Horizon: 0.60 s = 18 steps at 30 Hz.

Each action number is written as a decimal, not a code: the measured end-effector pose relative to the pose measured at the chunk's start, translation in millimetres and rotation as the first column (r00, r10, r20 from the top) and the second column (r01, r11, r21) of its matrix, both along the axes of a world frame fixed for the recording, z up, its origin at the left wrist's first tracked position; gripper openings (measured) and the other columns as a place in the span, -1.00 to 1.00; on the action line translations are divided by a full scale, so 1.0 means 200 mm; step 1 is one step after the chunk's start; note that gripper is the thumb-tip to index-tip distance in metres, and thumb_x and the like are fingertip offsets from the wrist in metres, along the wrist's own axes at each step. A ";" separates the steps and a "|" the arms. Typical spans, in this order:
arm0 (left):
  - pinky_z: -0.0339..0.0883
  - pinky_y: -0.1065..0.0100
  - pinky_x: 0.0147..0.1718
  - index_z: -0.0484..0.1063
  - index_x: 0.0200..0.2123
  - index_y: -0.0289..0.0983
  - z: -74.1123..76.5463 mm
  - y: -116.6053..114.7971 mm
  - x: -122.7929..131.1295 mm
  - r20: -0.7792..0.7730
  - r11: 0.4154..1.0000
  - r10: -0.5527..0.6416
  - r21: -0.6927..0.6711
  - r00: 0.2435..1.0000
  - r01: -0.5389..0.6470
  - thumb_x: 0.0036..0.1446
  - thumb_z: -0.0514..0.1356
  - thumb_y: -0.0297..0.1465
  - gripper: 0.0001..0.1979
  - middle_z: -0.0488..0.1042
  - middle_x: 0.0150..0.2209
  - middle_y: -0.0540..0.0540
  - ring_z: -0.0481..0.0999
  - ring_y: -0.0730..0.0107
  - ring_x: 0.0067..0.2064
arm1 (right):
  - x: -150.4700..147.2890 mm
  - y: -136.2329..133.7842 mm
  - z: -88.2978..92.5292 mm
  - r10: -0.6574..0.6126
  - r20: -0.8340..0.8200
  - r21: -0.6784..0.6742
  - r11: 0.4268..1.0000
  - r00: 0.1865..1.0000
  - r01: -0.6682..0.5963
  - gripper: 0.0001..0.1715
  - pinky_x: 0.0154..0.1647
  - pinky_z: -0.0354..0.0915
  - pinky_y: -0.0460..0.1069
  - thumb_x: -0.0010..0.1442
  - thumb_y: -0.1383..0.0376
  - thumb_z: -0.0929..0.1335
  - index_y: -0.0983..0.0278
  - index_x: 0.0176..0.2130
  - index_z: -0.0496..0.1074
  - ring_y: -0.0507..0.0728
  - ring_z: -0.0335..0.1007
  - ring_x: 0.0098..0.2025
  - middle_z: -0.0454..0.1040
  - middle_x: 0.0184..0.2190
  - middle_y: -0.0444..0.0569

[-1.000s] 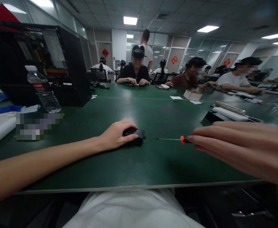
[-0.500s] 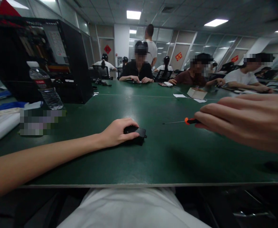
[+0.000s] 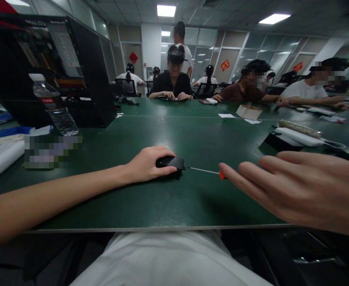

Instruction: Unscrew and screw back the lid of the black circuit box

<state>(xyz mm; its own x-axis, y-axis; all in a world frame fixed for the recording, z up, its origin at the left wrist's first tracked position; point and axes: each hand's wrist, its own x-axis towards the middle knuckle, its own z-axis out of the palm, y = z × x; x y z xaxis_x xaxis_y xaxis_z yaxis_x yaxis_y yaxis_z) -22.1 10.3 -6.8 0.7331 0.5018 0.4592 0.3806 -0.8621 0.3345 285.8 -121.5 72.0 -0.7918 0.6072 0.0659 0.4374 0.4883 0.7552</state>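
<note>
My left hand point(image 3: 150, 163) grips a small black box-shaped object point(image 3: 174, 163) against the green tabletop, thumb on the near side and fingers over the far side. A small tab sticks out of the object's right end. My right hand point(image 3: 284, 186) holds a screwdriver point(image 3: 204, 171) with a thin metal shaft and an orange collar; most of its handle is hidden behind the fingers. The shaft points left, and its tip is at or very near the tab. Whether it touches, I cannot tell.
On the left stand an open black computer case point(image 3: 93, 71) and a water bottle point(image 3: 55, 105). A small open box point(image 3: 248, 112) lies farther back. White and black items point(image 3: 299, 137) lie beyond my right hand. Several people sit across the green table point(image 3: 150, 206).
My right hand has moved left and down with the screwdriver, bringing its tip to the black object's right end. My left hand stays on the object. The view has tilted slightly.
</note>
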 end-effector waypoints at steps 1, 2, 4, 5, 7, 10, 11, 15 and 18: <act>0.36 0.32 -0.12 0.52 -0.03 -0.31 0.00 0.00 0.00 -0.001 1.000 0.003 0.004 1.000 -0.003 0.26 0.27 -0.16 -0.64 0.58 -0.13 -0.14 0.56 0.25 -0.12 | -0.01 0.04 0.01 0.106 0.047 0.020 0.994 0.993 -0.107 -0.44 -0.53 0.10 0.08 0.29 0.40 0.18 0.07 0.18 0.44 0.09 0.28 -0.53 0.49 -0.42 0.03; 0.36 0.32 -0.12 0.52 -0.03 -0.31 0.00 0.00 0.00 -0.003 1.000 0.008 0.008 1.000 -0.008 0.26 0.26 -0.16 -0.64 0.58 -0.14 -0.14 0.57 0.24 -0.13 | -0.01 0.09 0.02 0.205 0.092 0.038 0.977 0.975 -0.209 -0.48 -0.55 0.08 0.06 0.29 0.42 0.20 0.15 0.15 0.45 0.07 0.26 -0.55 0.47 -0.45 0.00; 0.36 0.32 -0.12 0.52 -0.03 -0.31 0.00 0.00 0.00 -0.008 1.000 0.016 0.013 1.000 -0.016 0.26 0.26 -0.16 -0.63 0.58 -0.14 -0.14 0.57 0.23 -0.12 | -0.01 0.18 0.03 0.312 0.140 0.066 0.944 0.940 -0.323 -0.57 -0.55 0.05 0.03 0.32 0.45 0.21 0.27 0.08 0.47 0.06 0.27 -0.56 0.44 -0.48 -0.05; 0.37 0.31 -0.12 0.52 -0.03 -0.31 0.00 0.00 0.00 -0.009 1.000 0.016 0.013 1.000 -0.016 0.26 0.27 -0.16 -0.63 0.58 -0.13 -0.15 0.57 0.23 -0.12 | -0.01 0.23 0.03 0.326 0.143 0.066 0.939 0.934 -0.338 -0.61 -0.54 0.05 0.02 0.34 0.44 0.20 0.30 0.05 0.47 0.06 0.29 -0.56 0.43 -0.48 -0.06; 0.37 0.30 -0.11 0.52 -0.03 -0.32 0.00 0.00 0.00 -0.010 1.000 0.014 0.008 1.000 -0.014 0.25 0.27 -0.16 -0.63 0.58 -0.12 -0.15 0.57 0.22 -0.11 | 0.01 0.30 0.04 0.330 0.130 0.027 0.941 0.935 -0.336 -0.65 -0.52 0.05 0.01 0.38 0.42 0.18 0.32 0.01 0.46 0.05 0.32 -0.54 0.44 -0.46 -0.07; 0.36 0.31 -0.11 0.52 -0.02 -0.32 0.00 0.00 0.00 -0.014 1.000 0.011 0.005 1.000 -0.011 0.25 0.28 -0.16 -0.62 0.58 -0.11 -0.15 0.57 0.22 -0.11 | 0.05 0.37 0.05 0.358 0.079 -0.011 0.933 0.930 -0.359 -0.67 -0.48 0.07 0.01 0.44 0.36 0.15 0.30 0.00 0.44 0.03 0.31 -0.51 0.43 -0.47 -0.09; 0.36 0.31 -0.12 0.52 -0.01 -0.32 0.00 0.00 0.00 -0.014 1.000 0.012 0.006 1.000 -0.012 0.25 0.28 -0.17 -0.62 0.58 -0.11 -0.15 0.57 0.23 -0.11 | 0.06 0.38 0.06 0.380 0.056 -0.002 0.925 0.923 -0.381 -0.67 -0.47 0.07 0.00 0.45 0.33 0.15 0.29 0.00 0.44 0.03 0.30 -0.51 0.43 -0.48 -0.10; 0.36 0.31 -0.12 0.51 -0.01 -0.33 0.01 0.00 0.00 -0.011 1.000 0.007 0.006 1.000 -0.007 0.25 0.28 -0.19 -0.63 0.58 -0.12 -0.15 0.57 0.24 -0.11 | 0.10 0.39 0.07 0.490 -0.002 0.062 0.870 0.872 -0.489 -0.69 -0.48 0.12 -0.01 0.47 0.26 0.17 0.28 -0.03 0.44 0.02 0.28 -0.53 0.41 -0.50 -0.13; 0.36 0.31 -0.12 0.51 -0.01 -0.33 0.01 0.00 0.00 -0.016 1.000 0.004 0.005 1.000 -0.004 0.25 0.28 -0.20 -0.64 0.58 -0.12 -0.14 0.57 0.24 -0.11 | 0.11 0.38 0.07 0.527 -0.002 0.089 0.846 0.850 -0.525 -0.70 -0.51 0.16 -0.01 0.46 0.27 0.19 0.33 -0.06 0.45 0.02 0.28 -0.54 0.40 -0.52 -0.13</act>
